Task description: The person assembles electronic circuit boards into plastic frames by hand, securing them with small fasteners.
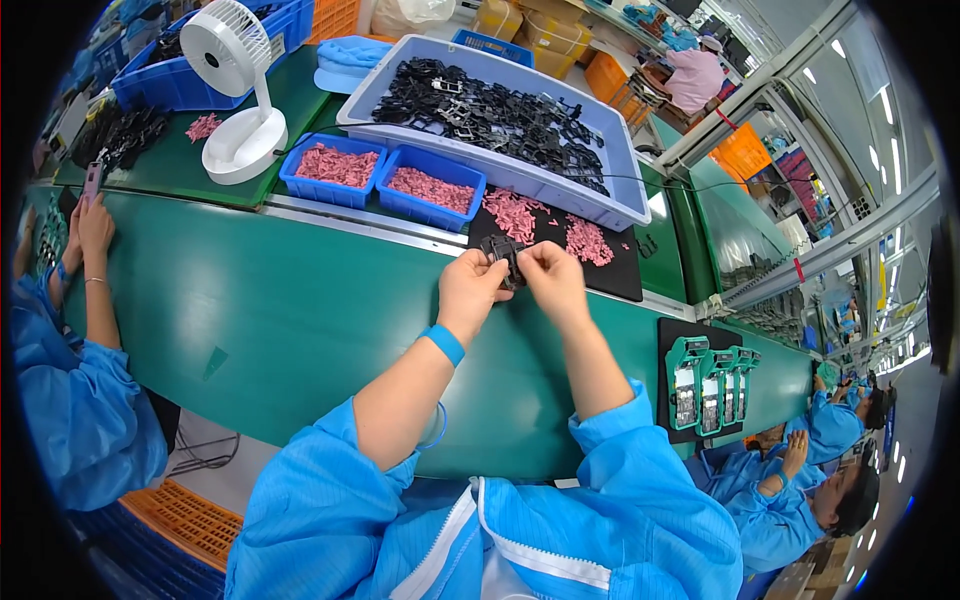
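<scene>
Both my hands meet over the far edge of the green work surface, around a small black plastic frame part [503, 258]. My left hand [470, 290] grips its left side, a blue band round that wrist. Fingers of my right hand [553, 280] pinch together at its right side; whether a small piece sits in them is hidden. Just beyond lies a black mat [625, 277] with two loose piles of small pink pieces [588, 241]. Two blue bins [430, 205] of similar pink pieces stand left of the mat. Behind them a large grey-blue tub [625, 195] holds many black frame parts.
A white fan [235, 155] stands back left beside a blue cap [350, 62]. On the right, green fixtures [712, 390] holding parts rest on a dark mat. A co-worker's hand [96, 225] works at the left; other people sit at the right. Metal posts [840, 260] rise at right.
</scene>
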{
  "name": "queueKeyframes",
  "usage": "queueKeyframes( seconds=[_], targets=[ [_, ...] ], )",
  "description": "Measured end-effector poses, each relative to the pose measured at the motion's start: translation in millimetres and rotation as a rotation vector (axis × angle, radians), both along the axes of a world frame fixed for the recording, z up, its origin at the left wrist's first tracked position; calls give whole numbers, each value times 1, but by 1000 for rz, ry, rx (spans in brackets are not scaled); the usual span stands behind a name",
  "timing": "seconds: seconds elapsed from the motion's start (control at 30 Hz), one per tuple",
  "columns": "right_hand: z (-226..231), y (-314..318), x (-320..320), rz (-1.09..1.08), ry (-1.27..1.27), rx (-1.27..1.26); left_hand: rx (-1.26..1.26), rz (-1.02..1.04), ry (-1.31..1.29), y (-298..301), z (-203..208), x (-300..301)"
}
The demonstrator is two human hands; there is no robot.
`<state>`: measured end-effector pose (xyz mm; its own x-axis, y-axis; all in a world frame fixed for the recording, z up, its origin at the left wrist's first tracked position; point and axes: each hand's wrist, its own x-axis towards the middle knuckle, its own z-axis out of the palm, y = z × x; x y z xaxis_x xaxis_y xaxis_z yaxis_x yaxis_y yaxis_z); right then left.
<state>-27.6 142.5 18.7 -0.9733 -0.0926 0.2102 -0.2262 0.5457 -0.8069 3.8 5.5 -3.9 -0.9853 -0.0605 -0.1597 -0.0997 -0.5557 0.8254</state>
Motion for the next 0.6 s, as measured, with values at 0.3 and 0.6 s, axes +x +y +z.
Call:
queueKeyframes(
  seconds=[0.3,0.6],
  targets=[
    [1,61,-98,1,213,642,-120,0,-49,-1,-3,-4],
    [2,62,-92,199,475,758,-192,-12,-19,3,-7,-2]
  ],
)
